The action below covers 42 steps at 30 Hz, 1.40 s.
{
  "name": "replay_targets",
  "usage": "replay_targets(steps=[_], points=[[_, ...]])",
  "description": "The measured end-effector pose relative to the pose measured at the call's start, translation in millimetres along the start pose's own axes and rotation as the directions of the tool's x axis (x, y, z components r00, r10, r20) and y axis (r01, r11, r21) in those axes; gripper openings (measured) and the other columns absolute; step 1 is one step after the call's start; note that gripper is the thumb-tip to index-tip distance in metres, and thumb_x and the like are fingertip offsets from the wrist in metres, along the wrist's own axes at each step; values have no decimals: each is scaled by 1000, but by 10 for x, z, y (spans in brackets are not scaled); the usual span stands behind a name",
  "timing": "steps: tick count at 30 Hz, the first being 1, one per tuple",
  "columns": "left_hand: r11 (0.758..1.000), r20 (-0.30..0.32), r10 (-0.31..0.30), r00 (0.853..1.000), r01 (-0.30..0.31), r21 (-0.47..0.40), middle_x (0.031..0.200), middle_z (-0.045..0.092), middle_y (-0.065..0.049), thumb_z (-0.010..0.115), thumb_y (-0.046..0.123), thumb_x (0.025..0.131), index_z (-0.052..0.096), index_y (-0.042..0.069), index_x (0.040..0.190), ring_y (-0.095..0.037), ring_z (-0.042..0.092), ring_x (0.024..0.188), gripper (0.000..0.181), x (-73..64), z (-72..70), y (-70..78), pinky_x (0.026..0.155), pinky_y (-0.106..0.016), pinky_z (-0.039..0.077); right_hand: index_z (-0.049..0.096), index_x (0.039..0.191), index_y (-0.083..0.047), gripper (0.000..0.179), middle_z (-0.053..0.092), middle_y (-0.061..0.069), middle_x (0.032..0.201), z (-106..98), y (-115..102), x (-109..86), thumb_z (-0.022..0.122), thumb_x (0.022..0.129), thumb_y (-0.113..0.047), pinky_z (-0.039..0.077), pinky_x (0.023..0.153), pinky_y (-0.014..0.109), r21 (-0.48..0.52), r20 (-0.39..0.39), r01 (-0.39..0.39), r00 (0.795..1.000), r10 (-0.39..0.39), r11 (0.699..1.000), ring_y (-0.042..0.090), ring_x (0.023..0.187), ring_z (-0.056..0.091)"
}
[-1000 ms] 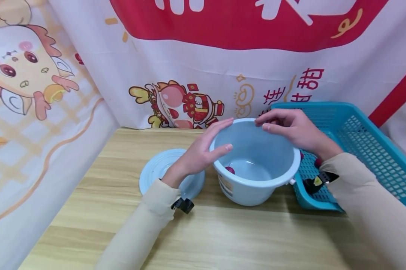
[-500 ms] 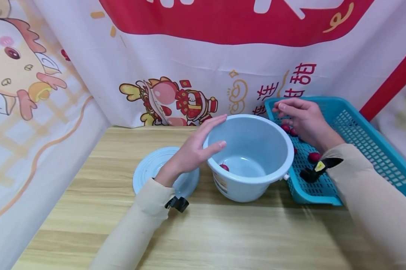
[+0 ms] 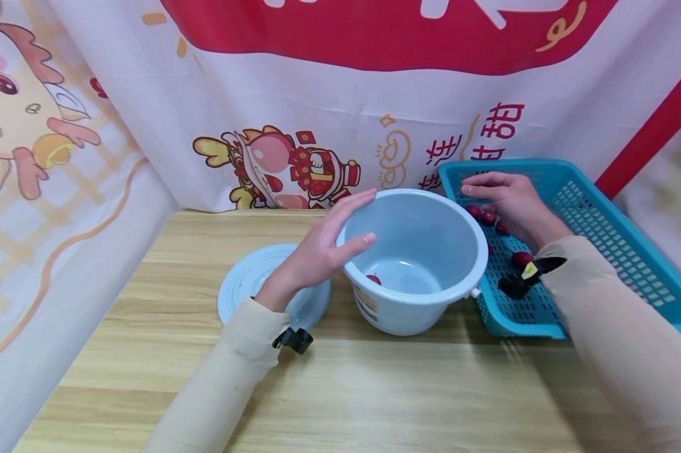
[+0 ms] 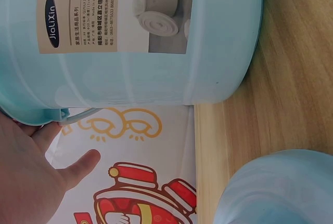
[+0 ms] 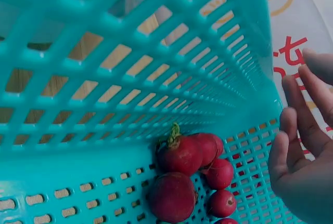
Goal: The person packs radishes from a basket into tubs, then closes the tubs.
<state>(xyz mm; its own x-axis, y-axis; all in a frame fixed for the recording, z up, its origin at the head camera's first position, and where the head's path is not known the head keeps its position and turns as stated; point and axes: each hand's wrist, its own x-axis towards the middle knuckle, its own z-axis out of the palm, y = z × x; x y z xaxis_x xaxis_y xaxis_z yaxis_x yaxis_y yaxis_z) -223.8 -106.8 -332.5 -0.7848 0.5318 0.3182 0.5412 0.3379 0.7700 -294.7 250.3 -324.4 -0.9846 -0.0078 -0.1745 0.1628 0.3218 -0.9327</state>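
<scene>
A light blue bucket (image 3: 410, 302) stands upright on the table, with one red radish (image 3: 374, 279) at its bottom. My left hand (image 3: 320, 251) rests against the bucket's left rim, fingers extended and thumb apart over the opening. In the left wrist view, that hand (image 4: 36, 174) touches the rim beside the handle joint. My right hand (image 3: 515, 204) hovers over the turquoise basket (image 3: 648, 251), fingers loosely bent. In the right wrist view, nothing sits between the fingers of this hand (image 5: 307, 141). Several red radishes (image 5: 179, 154) lie below it in the basket, one with a green stem stub.
A round light blue lid (image 3: 235, 286) lies on the wooden table (image 3: 374, 390) left of the bucket, partly behind my left wrist. The basket stands close to the bucket's right side. A printed cloth (image 3: 295, 94) hangs behind the table.
My right hand has moved right, from over the bucket's far rim to above the radishes in the basket. The left hand stays at the bucket rim. The head view has shifted slightly.
</scene>
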Motion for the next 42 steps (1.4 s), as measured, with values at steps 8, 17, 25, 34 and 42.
replay_targets(steps=[8, 17, 25, 34, 42], points=[[1000, -3, 4, 1000, -4, 1, 174, 28, 13, 58, 42, 101, 35, 24, 166, -15, 32, 159, 71, -4, 2, -5, 123, -60, 39, 54, 155, -16, 61, 48, 8, 161, -29, 45, 33, 68, 102, -43, 45, 115, 48, -159, -21, -77, 997, 75, 984, 29, 139, 42], [1000, -8, 11, 1000, -11, -3, 174, 29, 12, 57, 42, 101, 36, 22, 165, -14, 31, 160, 71, 1, 17, 7, 125, -59, 37, 48, 159, -12, 56, 45, 23, 162, -50, 115, 67, 59, 108, -33, 37, 123, 62, -250, 41, -184, 979, 200, 951, 43, 146, 42], [1000, -8, 13, 1000, -13, 0, 174, 29, 11, 57, 41, 101, 37, 20, 164, -15, 31, 160, 69, -3, 9, 15, 125, -58, 37, 49, 157, -8, 52, 48, 23, 160, 0, 147, 93, 52, 110, -30, 41, 121, 59, -282, 64, -179, 977, 205, 942, 40, 142, 49], [1000, -11, 18, 1000, -18, 1, 174, 30, 12, 57, 41, 101, 38, 19, 164, -14, 30, 160, 69, 5, 11, 10, 126, -58, 34, 50, 157, -8, 50, 49, 23, 158, 36, 140, 105, 51, 111, -29, 44, 119, 58, -291, 50, -183, 977, 206, 939, 38, 138, 51], [1000, -15, 22, 1000, -22, -7, 174, 30, 12, 56, 40, 102, 39, 18, 164, -12, 30, 160, 68, 8, 14, -2, 127, -57, 35, 51, 155, -7, 51, 53, 22, 154, 42, 120, 107, 50, 112, -34, 52, 104, 42, -297, 65, -164, 979, 191, 941, 31, 126, 57]])
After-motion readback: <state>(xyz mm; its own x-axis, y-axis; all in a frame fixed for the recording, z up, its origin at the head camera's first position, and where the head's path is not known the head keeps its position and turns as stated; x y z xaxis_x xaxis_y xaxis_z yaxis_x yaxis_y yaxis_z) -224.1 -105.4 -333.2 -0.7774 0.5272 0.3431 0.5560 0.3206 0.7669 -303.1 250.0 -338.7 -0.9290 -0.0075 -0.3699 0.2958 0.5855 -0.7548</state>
